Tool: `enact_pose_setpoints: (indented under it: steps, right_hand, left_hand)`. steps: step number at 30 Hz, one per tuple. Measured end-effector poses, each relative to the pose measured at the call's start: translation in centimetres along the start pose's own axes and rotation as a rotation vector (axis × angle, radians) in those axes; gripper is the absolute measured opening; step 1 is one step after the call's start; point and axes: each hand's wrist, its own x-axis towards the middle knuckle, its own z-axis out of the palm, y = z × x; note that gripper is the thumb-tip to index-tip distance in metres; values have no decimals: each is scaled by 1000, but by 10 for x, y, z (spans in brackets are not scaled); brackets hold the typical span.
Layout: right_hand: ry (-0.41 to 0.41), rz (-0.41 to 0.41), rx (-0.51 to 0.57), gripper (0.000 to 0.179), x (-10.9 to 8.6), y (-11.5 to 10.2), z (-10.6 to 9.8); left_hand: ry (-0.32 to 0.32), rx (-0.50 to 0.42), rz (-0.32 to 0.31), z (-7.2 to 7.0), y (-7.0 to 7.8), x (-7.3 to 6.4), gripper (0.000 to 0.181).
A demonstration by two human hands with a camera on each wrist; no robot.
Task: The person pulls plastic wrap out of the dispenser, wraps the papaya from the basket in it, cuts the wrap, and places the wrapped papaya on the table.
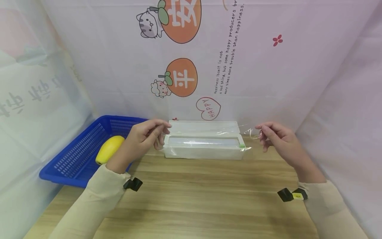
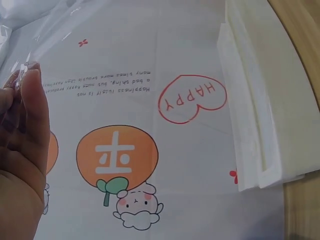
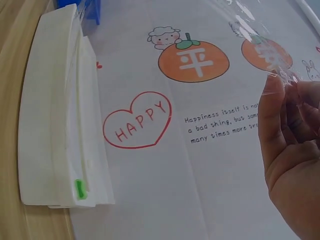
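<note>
A sheet of clear plastic wrap stretches between both hands, above a white wrap dispenser box whose lid stands raised at the back. My left hand pinches one edge of the film near the box's left end. On the other side, my right hand pinches the opposite edge, a little to the right of the box. Both wrist views show thumb and fingers together on the film, the left hand and the right hand. A green slider sits at the box's right end.
At the left stands a blue plastic basket with a yellow, mango-like fruit in it, partly behind the left forearm. The wooden table extends in front of the box. A printed white cloth hangs behind and along both sides.
</note>
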Motion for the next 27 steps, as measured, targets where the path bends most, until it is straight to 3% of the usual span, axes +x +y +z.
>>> enact_pose_setpoints:
  steps: [5,10,17,22,27]
  right_hand:
    - [-29,96,-74,22,-6,2,0]
    - [-45,151,-141,24,-10,5,0]
    - [-65,174,-149,21,-15,10,4]
    - [-136,129,-84,22,-21,17,6]
    - [-202,114,-101,21,-30,25,6]
  left_hand:
    - [-17,45,-15,2,-1,-5,26]
    - [-22,34,-37,7,0,-8,25]
    - [-63,-38,-85,15,-2,-16,24]
    - [-86,-33,-89,20,-8,-27,25]
    - [-130,-56,-107,24,-17,-40,25]
